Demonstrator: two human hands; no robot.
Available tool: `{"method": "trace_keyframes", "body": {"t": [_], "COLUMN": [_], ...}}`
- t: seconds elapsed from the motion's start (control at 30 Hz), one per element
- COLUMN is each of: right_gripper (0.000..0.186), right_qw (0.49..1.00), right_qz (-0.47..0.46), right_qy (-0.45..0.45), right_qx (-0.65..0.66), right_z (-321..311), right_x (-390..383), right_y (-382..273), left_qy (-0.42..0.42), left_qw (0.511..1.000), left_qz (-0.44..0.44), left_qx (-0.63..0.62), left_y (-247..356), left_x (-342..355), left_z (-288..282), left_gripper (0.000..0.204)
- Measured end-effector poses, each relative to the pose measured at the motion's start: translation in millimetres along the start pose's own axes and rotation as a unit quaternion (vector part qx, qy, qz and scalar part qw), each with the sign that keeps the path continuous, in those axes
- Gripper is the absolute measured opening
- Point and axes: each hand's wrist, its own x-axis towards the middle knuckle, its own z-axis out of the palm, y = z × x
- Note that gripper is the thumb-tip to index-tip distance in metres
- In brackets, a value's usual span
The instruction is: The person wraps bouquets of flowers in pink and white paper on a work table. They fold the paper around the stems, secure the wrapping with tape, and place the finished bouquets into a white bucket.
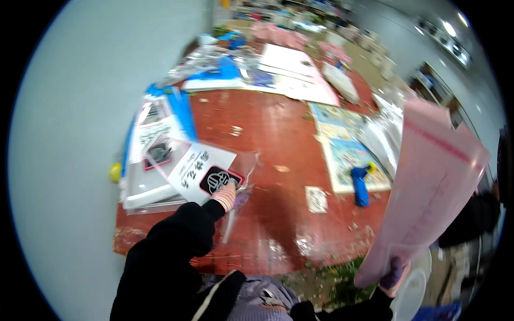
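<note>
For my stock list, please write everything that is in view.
table: 1, red, centre
pink sheet: 1, pink, right
printed packet: 1, white, left
wrapped stack: 1, white and blue, left
patterned sheeting: count unclear, multicoloured, right
unclear item: 1, blue, right
small card: 1, white, centre
large sheets: several, white, far end
tub: count unclear, whitish, lower right
leaves: many, green, below
background goods: many, mixed, blurred, far
left grip: 1, striped, at printed packet
right grip: 1, purplish, holding pink sheet

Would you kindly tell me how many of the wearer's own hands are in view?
2: the left hand is at the lower right of the white package; the right hand holds the pink sheet near its lower end.
</note>
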Motion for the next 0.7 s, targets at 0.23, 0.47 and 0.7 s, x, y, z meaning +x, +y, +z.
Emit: {"method": "trace_keyframes", "body": {"t": [0.23, 0.47, 0.7], "right_gripper": [0.049, 0.058, 0.061], "right_qw": [0.919, 0.904, 0.874], "right_qz": [0.014, -0.013, -0.057], "right_qy": [0.256, 0.211, 0.363], "right_qx": [0.299, 0.373, 0.319], "right_z": [-148.0, -253.7, -240.8], "right_x": [-18.7, -50.0, -8.4], "right_y": [13.7, -2.2, 36.4], "left_qy": [-0.205, -0.03, 0.035], "left_qw": [0.978, 0.977, 0.968], "left_qz": [-0.008, -0.004, 0.045], "left_qx": [0.023, 0.209, 0.243], "left_y": [69.7, 177.7, 161.4], "left_x": [16.1, -56.2, -29.3], "left_z": [158.1, 155.8, 189.7], "left_gripper": [0.038, 0.027, 0.012]}}
